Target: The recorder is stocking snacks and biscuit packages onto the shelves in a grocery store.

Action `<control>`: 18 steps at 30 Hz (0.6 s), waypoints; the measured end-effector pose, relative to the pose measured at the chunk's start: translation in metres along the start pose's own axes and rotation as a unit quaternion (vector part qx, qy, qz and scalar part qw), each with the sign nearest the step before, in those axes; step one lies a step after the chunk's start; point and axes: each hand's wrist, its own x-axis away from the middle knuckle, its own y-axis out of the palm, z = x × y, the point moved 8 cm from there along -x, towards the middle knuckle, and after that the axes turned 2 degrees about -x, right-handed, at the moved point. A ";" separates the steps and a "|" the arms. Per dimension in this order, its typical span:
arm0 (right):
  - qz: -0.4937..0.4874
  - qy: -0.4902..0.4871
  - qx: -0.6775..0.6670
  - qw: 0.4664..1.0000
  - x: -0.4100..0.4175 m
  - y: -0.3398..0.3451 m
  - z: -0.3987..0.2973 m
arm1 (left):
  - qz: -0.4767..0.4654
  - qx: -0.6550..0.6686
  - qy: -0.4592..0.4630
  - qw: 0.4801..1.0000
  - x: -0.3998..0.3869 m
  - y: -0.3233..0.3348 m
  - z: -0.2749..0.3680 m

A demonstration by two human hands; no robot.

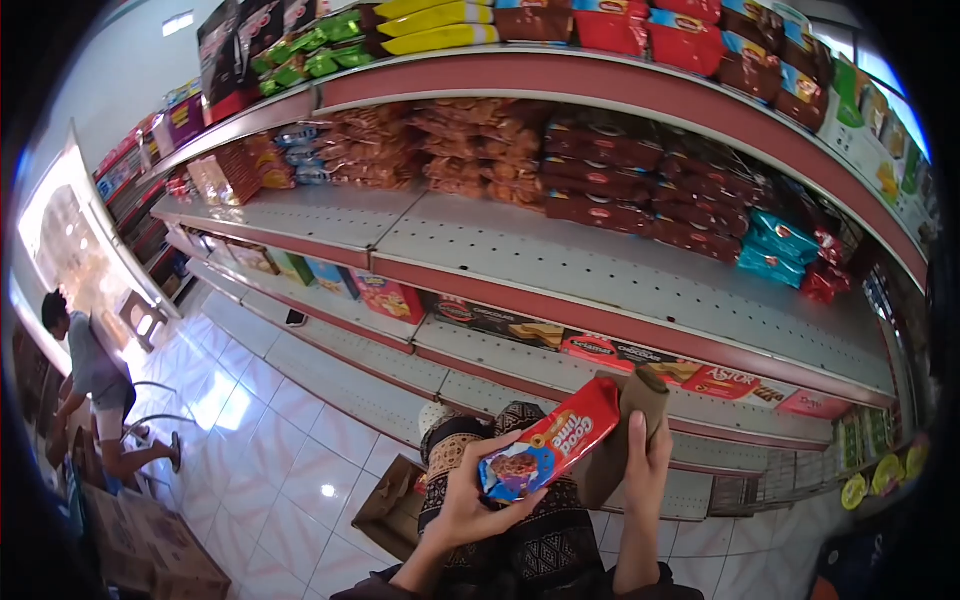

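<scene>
My left hand (472, 487) grips the lower end of a red and blue Good Time cookie pack (551, 442), tilted with its printed front toward me. In my right hand (649, 457) is a folded brown cloth (626, 442), held up against the far end of the pack. The cloth hides part of that end. Both hands are over my lap, where patterned dark fabric (555, 525) covers my legs. Just beyond them stands a metal store shelf (517, 236) with perforated boards and red front edges.
Brown biscuit packs (600, 187) are stacked at the back of the middle shelf; wafer boxes (495, 319) line a lower one. An open cardboard box (390, 502) sits on the tiled floor at my left. A person (97, 382) bends near cartons (150, 540) farther left.
</scene>
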 end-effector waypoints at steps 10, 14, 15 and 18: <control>-0.307 0.122 -0.295 0.897 0.015 -0.032 -0.002 | -0.206 0.255 -0.064 0.943 0.014 0.045 -0.015; -0.372 0.026 -0.290 0.881 0.028 -0.064 -0.029 | -0.254 0.296 -0.050 0.920 0.011 0.068 -0.006; -0.343 0.033 -0.228 0.911 0.029 -0.078 -0.029 | -0.256 0.301 -0.052 0.917 0.009 0.074 -0.003; -0.262 0.007 -0.120 0.957 0.035 -0.119 -0.042 | -0.299 0.280 0.003 0.912 0.001 0.097 0.012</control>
